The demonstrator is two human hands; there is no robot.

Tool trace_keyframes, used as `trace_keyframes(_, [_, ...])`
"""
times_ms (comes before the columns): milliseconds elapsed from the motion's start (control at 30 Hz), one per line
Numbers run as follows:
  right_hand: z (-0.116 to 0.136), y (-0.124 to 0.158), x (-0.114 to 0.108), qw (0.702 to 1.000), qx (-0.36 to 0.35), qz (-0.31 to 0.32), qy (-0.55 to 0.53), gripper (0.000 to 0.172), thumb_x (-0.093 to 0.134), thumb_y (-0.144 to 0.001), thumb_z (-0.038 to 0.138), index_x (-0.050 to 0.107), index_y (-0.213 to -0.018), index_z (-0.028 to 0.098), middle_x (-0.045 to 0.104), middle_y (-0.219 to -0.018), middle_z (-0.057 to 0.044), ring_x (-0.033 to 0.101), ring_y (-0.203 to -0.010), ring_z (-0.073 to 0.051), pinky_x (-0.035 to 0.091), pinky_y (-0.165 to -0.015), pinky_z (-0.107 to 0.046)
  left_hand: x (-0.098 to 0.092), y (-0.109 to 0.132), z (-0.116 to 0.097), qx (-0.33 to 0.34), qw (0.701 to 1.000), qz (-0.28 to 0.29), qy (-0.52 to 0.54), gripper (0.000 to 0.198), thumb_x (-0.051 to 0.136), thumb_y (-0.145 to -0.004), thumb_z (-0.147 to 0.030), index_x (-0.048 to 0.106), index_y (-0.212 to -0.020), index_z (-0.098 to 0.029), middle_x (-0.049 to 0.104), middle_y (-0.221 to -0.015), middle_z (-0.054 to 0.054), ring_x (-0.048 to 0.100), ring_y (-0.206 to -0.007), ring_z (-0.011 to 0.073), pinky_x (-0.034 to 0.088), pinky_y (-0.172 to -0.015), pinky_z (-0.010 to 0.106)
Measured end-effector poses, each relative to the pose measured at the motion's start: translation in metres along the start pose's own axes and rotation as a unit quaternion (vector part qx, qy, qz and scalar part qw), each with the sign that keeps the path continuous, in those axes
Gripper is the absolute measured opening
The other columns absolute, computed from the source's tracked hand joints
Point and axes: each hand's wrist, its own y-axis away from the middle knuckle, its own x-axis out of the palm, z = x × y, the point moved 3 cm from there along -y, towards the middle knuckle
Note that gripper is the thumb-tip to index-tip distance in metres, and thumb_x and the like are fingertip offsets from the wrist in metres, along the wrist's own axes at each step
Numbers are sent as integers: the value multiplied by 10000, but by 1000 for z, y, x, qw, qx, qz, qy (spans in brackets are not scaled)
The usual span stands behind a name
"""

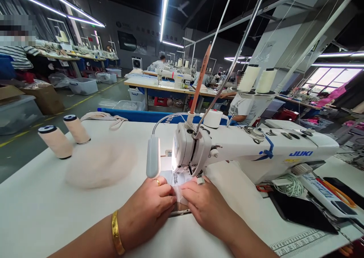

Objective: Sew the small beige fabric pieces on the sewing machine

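A white sewing machine (241, 144) lies across the table, its needle end lit just beyond my fingers. My left hand (149, 203), with a ring and a gold bangle, has its fingers closed at the left edge of a thin, sheer pale fabric piece (178, 195). From the other side, my right hand (206, 201) presses its closed fingers on the same piece, close under the presser foot area. The foot itself is partly hidden by glare. Left of the needle hangs a small grey lamp (153, 157) on a bendable neck.
Two peach thread cones (58, 142) stand at the table's left, beside a blurred pale fabric heap (99, 165). On the right lie a black phone (303, 210), coiled pale cord (292, 186) and a printed ruler scale (301, 241). Other people work at machines farther back.
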Motion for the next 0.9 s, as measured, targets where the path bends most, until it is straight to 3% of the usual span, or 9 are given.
trace_keyframes(167, [-3, -3, 5, 999, 16, -14, 31, 249, 533, -773, -25, 516, -792, 222, 690, -908, -21, 521, -800, -219, 389, -756, -344, 3, 0, 5, -12, 1000, 0, -20, 286, 456, -989, -81, 678, -872, -217, 728, -834, 31, 619, -779, 213, 474, -764, 391])
trace_keyframes(433, [-5, -5, 5, 999, 26, -43, 13, 324, 499, -814, -27, 622, -985, 220, 696, -997, -55, 510, -884, -244, 424, -785, -339, 6, -5, 15, -10, 999, -9, -42, 309, 425, -1025, -73, 698, -946, -195, 724, -818, 30, 622, -777, 219, 474, -791, 396])
trace_keyframes(633, [0, -5, 7, 999, -10, -41, -30, 258, 448, -853, -18, 556, -851, 217, 649, -889, -36, 512, -841, -222, 432, -778, -333, 6, -2, 16, -14, 999, -14, -40, 307, 440, -1015, -65, 716, -1031, -198, 746, -862, 35, 652, -816, 225, 478, -787, 397])
trace_keyframes(900, [-3, -7, 12, 998, 31, -37, -39, 351, 459, -767, -46, 607, -938, 223, 685, -999, -49, 565, -862, -233, 477, -769, -342, 8, -4, 26, -89, 996, 2, -1, 313, 448, -1002, -109, 736, -985, -231, 757, -933, 52, 663, -903, 245, 506, -863, 398])
